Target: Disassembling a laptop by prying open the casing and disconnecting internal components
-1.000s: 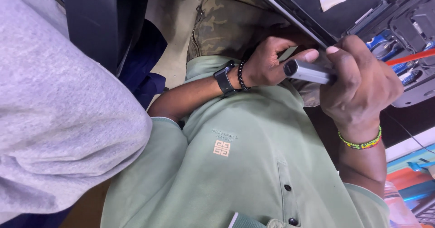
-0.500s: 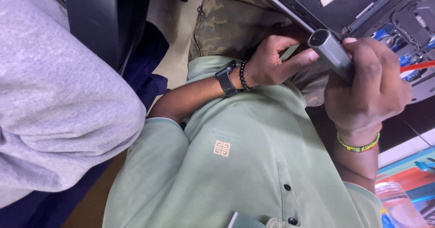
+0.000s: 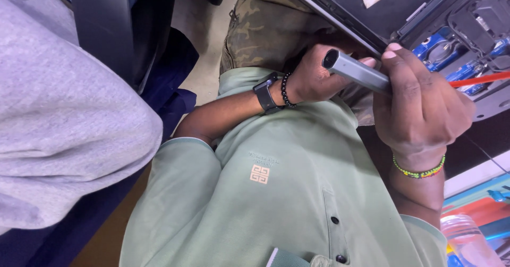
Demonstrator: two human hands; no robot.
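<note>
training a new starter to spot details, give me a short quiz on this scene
1. True or false: the right hand grips the grey flat-sided metal tube.
2. Which wrist carries the black square watch? A left, B right, C neither.
3. Fill in: the beaded bracelet on the right wrist is mostly ____.
Key: 1 true; 2 A; 3 green.

Even indoor light, fairly bright. Soft shadow under my left hand [image 3: 313,78]. Grey sleeve [image 3: 64,123] left of it is close and blurry. Faint sheen on the metal tube [image 3: 357,71].
</note>
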